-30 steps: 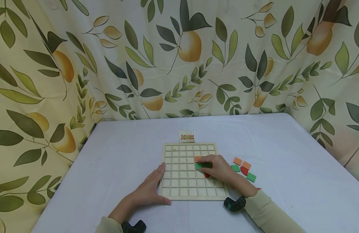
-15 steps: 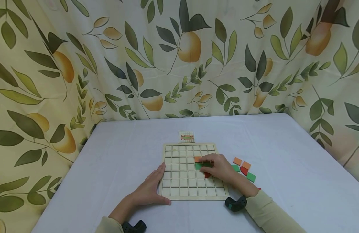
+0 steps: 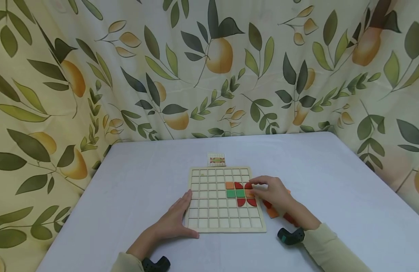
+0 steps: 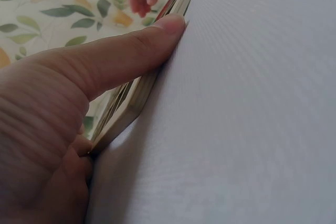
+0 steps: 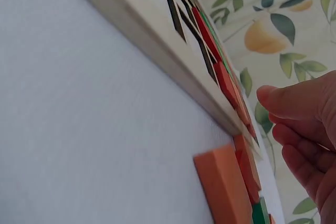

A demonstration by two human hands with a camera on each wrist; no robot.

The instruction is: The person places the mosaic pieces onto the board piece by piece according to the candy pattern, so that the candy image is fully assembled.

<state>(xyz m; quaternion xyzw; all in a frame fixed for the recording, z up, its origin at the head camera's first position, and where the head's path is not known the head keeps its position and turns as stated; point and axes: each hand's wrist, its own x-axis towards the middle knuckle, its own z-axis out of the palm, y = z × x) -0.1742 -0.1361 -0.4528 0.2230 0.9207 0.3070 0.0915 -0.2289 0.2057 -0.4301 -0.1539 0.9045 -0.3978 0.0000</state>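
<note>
A wooden grid board (image 3: 213, 226) lies flat on the table. My left hand (image 3: 173, 221) rests along its left edge, fingers straight, and in the left wrist view the thumb (image 4: 126, 56) touches the board's near edge. On the grid sit an orange square tile (image 3: 229, 185), two green square tiles (image 3: 231, 193), several red curved tiles (image 3: 241, 202) and another orange tile partly under my fingertips. My right hand (image 3: 277, 194) hovers at the board's right edge beside these. The right wrist view shows its thumb and fingers loosely bent, with nothing visible between them.
Loose orange tiles (image 3: 272, 212) and red tiles (image 3: 289, 218) lie right of the board, partly hidden by my right hand; a green tile (image 5: 260, 211) shows there too. A small pattern card (image 3: 216, 159) stands behind the board. A leaf-print curtain (image 3: 209, 94) hangs behind the white table (image 3: 148, 170).
My right hand has moved right from the green tiles to the board's right edge, uncovering red, green and orange tiles on the grid. My left hand stays in place.
</note>
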